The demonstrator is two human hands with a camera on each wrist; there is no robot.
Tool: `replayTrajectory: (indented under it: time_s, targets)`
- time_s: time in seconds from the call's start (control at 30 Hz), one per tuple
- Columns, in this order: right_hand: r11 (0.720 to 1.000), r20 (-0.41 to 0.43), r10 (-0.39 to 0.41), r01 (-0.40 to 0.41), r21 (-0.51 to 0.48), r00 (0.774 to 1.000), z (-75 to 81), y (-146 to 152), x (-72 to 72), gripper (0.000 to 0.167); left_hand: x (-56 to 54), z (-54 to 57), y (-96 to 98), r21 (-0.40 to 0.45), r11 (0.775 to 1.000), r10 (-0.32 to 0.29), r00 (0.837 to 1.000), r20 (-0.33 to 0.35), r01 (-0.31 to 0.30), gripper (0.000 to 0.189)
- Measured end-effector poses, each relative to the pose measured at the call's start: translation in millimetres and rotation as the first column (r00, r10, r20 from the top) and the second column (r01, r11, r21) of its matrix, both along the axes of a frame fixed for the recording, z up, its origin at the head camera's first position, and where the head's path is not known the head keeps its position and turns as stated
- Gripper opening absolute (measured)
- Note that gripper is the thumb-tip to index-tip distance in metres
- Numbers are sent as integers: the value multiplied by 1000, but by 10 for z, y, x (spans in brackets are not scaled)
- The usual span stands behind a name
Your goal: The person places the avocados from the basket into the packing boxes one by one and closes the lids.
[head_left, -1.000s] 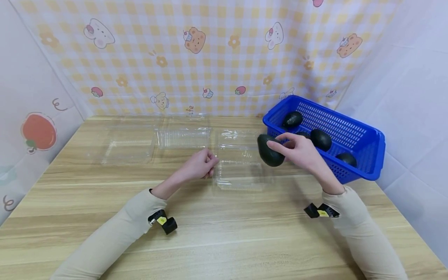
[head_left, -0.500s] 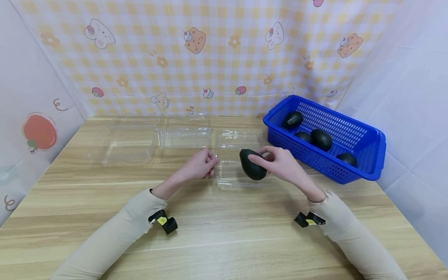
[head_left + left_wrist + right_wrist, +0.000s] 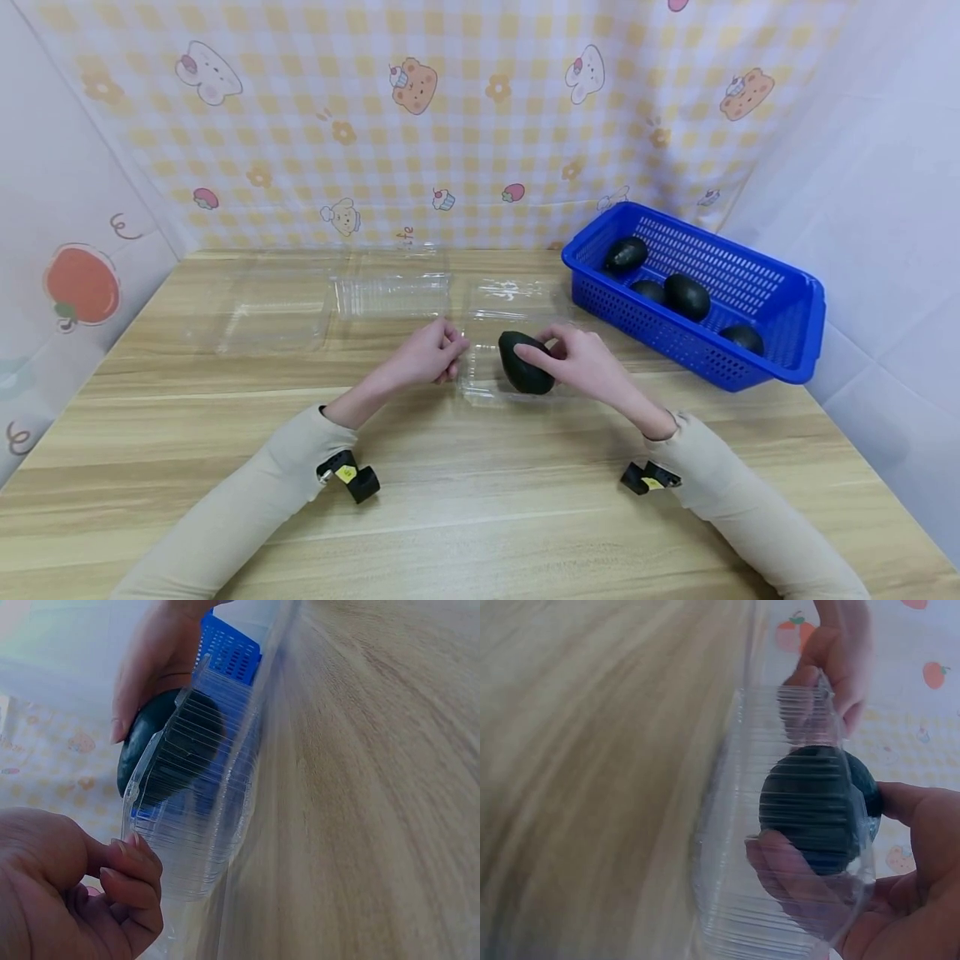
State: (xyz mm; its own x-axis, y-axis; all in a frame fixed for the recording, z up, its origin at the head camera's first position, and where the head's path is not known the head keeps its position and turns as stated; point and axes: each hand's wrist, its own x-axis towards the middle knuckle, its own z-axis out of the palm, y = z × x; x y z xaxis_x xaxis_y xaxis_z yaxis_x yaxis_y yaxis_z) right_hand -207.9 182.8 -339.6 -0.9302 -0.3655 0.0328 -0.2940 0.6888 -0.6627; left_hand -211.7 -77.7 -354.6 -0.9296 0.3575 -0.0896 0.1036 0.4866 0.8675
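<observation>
A dark green avocado [image 3: 521, 371] is gripped between the thumb and fingers of my right hand [image 3: 588, 360], low within a clear plastic clamshell box [image 3: 480, 390]. In the right wrist view, the fingers and lower part of the avocado [image 3: 806, 802] show through the box's ribbed wall. My left hand [image 3: 429, 357] pinches the box's left rim with thumb and fingertips. From the left wrist, this rim lies right at the fingertips, and the avocado [image 3: 169, 750] reaches partly above it. The box's lid [image 3: 517, 296] is folded back, away from me.
A blue perforated basket [image 3: 697, 342] stands at the right, holding several avocados [image 3: 686, 297]. Two more clear plastic boxes lie at the back left, one box [image 3: 273, 325] beside the other box [image 3: 393, 296]. A checked curtain [image 3: 300, 125] hangs behind the table.
My right hand has carried the avocado left and down from beside the basket into the clear box. My left hand has stayed at the box's rim.
</observation>
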Motion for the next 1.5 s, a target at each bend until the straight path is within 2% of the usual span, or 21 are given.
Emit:
replayTrajectory:
  time_s: [0.47, 0.63, 0.93, 1.2, 1.5]
  targets:
    - [999, 10, 41, -41, 34, 999, -58, -99, 27, 45, -4, -10, 19, 5, 1000, -3, 1000, 3, 3, 16]
    - [996, -2, 93, -93, 5, 996, -51, -111, 44, 41, -1, -2, 25, 2, 1000, -5, 1000, -13, 5, 15]
    - [975, -63, 212, -215, -54, 975, -85, -177, 69, 38, -9, -15, 32, 8, 1000, -7, 1000, 1, 7, 14]
    - [970, -85, 227, -233, -70, 970, -125, -172, 39, 34, -13, -10, 30, 40, 999, -19, 1000, 18, 18, 14]
    - [966, -109, 246, -253, -54, 963, -76, -122, 13, 31, -9, -14, 29, 60, 998, -28, 999, 33, 26, 14]
